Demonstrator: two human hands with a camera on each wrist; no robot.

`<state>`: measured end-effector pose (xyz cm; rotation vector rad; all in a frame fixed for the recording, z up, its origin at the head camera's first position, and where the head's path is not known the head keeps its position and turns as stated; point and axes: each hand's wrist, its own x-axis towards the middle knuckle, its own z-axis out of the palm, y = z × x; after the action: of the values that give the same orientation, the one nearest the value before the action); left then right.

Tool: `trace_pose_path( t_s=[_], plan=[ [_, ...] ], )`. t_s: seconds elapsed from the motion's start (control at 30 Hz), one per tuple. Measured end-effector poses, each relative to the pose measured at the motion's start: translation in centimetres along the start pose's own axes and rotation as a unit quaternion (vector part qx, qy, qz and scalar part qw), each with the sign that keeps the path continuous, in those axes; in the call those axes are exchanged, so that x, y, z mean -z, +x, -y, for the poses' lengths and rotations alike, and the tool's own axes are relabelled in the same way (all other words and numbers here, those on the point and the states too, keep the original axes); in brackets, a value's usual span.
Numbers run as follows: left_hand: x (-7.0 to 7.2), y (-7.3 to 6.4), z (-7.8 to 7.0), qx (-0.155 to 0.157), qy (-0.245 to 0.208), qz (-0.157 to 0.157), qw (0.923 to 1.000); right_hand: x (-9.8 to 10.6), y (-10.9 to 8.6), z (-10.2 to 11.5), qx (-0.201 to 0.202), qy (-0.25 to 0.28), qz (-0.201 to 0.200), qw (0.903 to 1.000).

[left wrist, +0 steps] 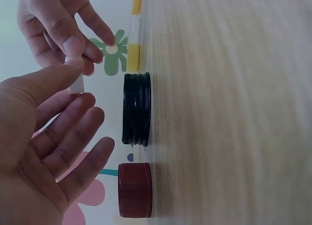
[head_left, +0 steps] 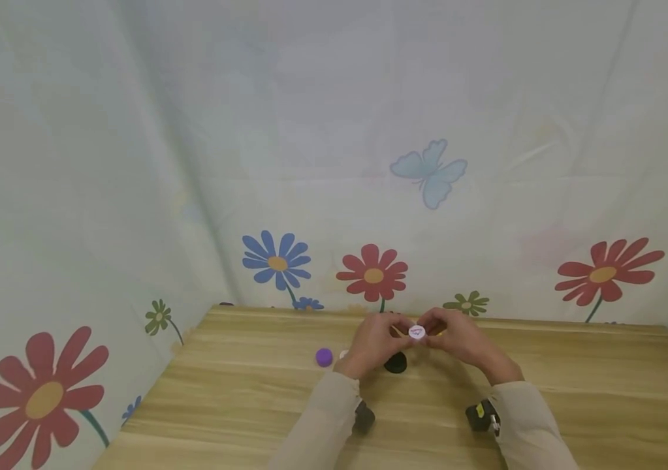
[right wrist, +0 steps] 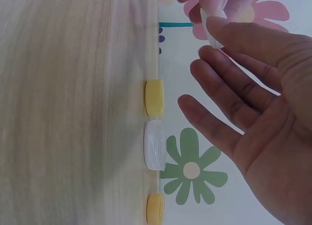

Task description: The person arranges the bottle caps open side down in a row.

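A small white bottle cap [head_left: 417, 332] with a pinkish-purple mark on its face is held up above the table between both hands. My left hand [head_left: 376, 343] pinches one side of it with thumb and fingertips, and the other fingers are spread, as the left wrist view shows. From the opposite side my right hand [head_left: 456, 336] pinches the same cap [right wrist: 212, 29] between thumb and forefinger. Below the hands a black ridged lid [head_left: 395, 363] lies on the table. Beside it in the left wrist view stands a dark red ribbed cap [left wrist: 135, 190].
A purple cap [head_left: 324, 357] lies left of my left hand, near a white one [head_left: 343, 354] partly covered by that hand. Two yellow caps, one nearer [right wrist: 154, 98], flank a clear ribbed cap [right wrist: 155, 145]. A flowered curtain [head_left: 334, 196] hangs behind the wooden table [head_left: 239, 391].
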<state>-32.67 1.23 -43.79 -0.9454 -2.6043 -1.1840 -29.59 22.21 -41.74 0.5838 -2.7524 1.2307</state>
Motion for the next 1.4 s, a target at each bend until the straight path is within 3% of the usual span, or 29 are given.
trace_pose_path(
  t_s=[0.5,0.8,1.0,1.4],
  plan=[
    [-0.2,0.0,0.1,0.008,0.006,0.031,0.9995,0.2,-0.3,-0.2,-0.003,0.003,0.026,0.9996],
    [-0.6,0.0,0.4,0.028,0.012,0.060,0.9977,0.2,-0.5,-0.5,0.012,0.020,0.058,0.9980],
    [-0.7,-0.1,0.2,0.022,0.026,0.077,0.9964,0.2,-0.6,-0.6,0.028,0.021,0.076,0.9965],
    [-0.9,-0.3,-0.4,0.007,0.057,0.093,0.9941,-0.3,-0.6,-1.2,0.006,0.002,0.094,0.9956]
  ],
)
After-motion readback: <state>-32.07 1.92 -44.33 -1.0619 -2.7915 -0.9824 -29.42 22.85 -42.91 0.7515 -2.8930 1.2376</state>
